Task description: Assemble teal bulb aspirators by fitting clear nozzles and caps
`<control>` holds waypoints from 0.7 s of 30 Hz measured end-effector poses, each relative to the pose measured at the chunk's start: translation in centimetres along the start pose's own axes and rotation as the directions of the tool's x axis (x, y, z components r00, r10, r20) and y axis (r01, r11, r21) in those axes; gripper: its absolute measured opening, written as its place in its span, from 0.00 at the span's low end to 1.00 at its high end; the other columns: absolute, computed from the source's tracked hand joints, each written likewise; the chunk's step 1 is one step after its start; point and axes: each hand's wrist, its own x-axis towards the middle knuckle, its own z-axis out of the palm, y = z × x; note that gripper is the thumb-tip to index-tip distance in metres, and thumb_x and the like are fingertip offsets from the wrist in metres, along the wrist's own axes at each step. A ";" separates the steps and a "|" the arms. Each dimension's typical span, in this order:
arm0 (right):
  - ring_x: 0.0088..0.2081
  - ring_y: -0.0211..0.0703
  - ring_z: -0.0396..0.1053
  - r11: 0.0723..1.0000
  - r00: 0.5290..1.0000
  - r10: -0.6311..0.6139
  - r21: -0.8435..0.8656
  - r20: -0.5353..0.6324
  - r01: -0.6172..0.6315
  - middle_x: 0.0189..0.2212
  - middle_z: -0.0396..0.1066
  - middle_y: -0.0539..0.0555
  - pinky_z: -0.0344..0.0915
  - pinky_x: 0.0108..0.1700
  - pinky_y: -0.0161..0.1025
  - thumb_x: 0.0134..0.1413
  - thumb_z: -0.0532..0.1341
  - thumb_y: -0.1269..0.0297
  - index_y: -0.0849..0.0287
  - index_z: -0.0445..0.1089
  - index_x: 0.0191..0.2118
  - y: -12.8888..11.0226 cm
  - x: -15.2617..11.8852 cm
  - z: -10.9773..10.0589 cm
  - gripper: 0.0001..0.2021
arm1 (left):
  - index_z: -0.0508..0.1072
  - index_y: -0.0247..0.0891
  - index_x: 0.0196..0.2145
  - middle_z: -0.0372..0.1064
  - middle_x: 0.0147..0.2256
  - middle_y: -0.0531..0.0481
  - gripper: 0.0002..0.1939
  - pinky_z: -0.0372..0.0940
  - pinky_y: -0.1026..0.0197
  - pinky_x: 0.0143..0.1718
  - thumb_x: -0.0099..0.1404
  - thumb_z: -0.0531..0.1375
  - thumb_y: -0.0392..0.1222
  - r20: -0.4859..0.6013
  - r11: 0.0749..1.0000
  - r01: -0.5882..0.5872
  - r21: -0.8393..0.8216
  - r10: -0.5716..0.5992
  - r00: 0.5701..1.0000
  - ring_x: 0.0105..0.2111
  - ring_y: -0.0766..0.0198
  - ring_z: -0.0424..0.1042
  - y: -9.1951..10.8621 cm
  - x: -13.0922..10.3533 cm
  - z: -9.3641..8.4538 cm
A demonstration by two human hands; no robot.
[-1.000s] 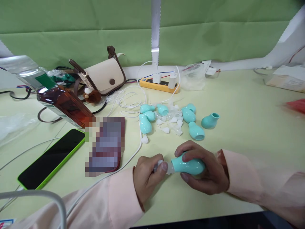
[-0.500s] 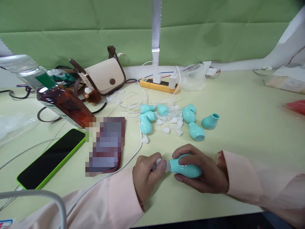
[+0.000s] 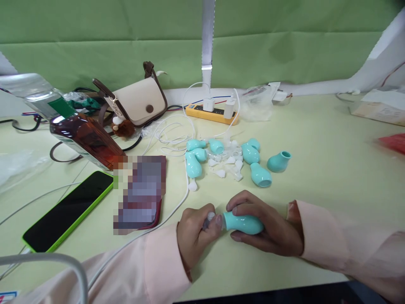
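Note:
My right hand (image 3: 264,223) is wrapped round a glossy turquoise bulb-shaped part (image 3: 245,223), its narrow neck pointing left. My left hand (image 3: 198,228) pinches a small translucent plastic piece (image 3: 209,220) between thumb and bent fingers. That piece meets the neck of the bulb; the left thumb hides most of the join. Beyond my hands lie several more turquoise bulbs (image 3: 193,164), one of them (image 3: 279,161) with its round opening facing up. Among them are small white tapered plastic pieces (image 3: 219,173) and clear plastic pieces (image 3: 236,153).
To the left lie a green-cased phone (image 3: 68,211), a blurred-out phone (image 3: 141,194) and a bottle of amber liquid (image 3: 85,137). A white cable (image 3: 172,211) crosses near my left wrist. Further back are a cream handbag (image 3: 137,99), a yellow power strip (image 3: 199,111) and a plastic bag (image 3: 256,103).
The turquoise bulb in my right hand has moved slightly left, closer to my left thumb. Less of the translucent piece shows between them.

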 end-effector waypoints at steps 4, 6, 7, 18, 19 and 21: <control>0.37 0.36 0.59 1.000 1.000 0.018 -0.006 0.016 -0.018 0.38 0.54 0.55 0.63 0.35 0.35 0.51 0.55 0.71 0.54 0.48 0.47 -0.1 0.0 0.0 0.19 | 0.48 0.38 0.16 0.39 0.14 0.60 0.16 0.42 0.68 0.15 0.60 0.44 0.44 0.029 0.999 0.021 0.029 -0.022 0.999 0.14 0.73 0.43 0.1 0.0 -0.1; 0.36 0.36 0.58 1.000 0.999 0.028 -0.008 0.029 -0.028 0.37 0.54 0.54 0.63 0.35 0.36 0.52 0.54 0.71 0.54 0.48 0.46 -0.2 0.0 0.0 0.18 | 0.48 0.38 0.17 0.39 0.14 0.60 0.16 0.42 0.68 0.15 0.60 0.44 0.43 0.034 0.999 0.027 0.036 -0.028 0.999 0.14 0.73 0.44 0.2 -0.1 -0.1; 0.36 0.37 0.58 1.000 0.999 0.029 -0.008 0.033 -0.029 0.37 0.53 0.54 0.63 0.35 0.36 0.52 0.54 0.70 0.54 0.48 0.46 -0.2 0.0 0.0 0.17 | 0.48 0.38 0.17 0.39 0.14 0.60 0.16 0.42 0.68 0.15 0.60 0.44 0.43 0.035 0.999 0.029 0.037 -0.030 0.999 0.14 0.73 0.44 0.2 -0.1 0.0; 0.35 0.38 0.62 0.979 0.995 0.078 0.193 -0.058 -0.065 0.34 0.61 0.53 0.63 0.33 0.35 0.46 0.59 0.65 0.56 0.52 0.45 -0.2 0.1 -0.1 0.20 | 0.51 0.38 0.19 0.43 0.14 0.59 0.15 0.44 0.67 0.15 0.62 0.44 0.45 0.051 0.989 -0.084 0.124 0.078 0.996 0.14 0.72 0.46 0.4 -0.6 -0.2; 0.33 0.37 0.63 0.973 0.992 0.106 0.215 -0.075 -0.087 0.33 0.63 0.53 0.63 0.31 0.34 0.45 0.60 0.63 0.57 0.53 0.45 -0.3 0.0 -0.1 0.20 | 0.52 0.38 0.19 0.44 0.14 0.59 0.15 0.44 0.67 0.15 0.62 0.44 0.45 0.055 0.981 -0.132 0.140 0.126 0.991 0.14 0.72 0.47 0.4 -0.6 -0.2; 0.27 0.34 0.63 0.973 0.985 0.143 0.194 -0.093 -0.123 0.30 0.65 0.52 0.61 0.26 0.32 0.45 0.59 0.60 0.58 0.56 0.43 -0.5 -0.1 -0.3 0.18 | 0.54 0.38 0.20 0.46 0.14 0.59 0.15 0.45 0.67 0.15 0.62 0.44 0.45 0.044 0.955 -0.228 0.191 0.224 0.974 0.14 0.72 0.48 0.2 -0.7 -0.2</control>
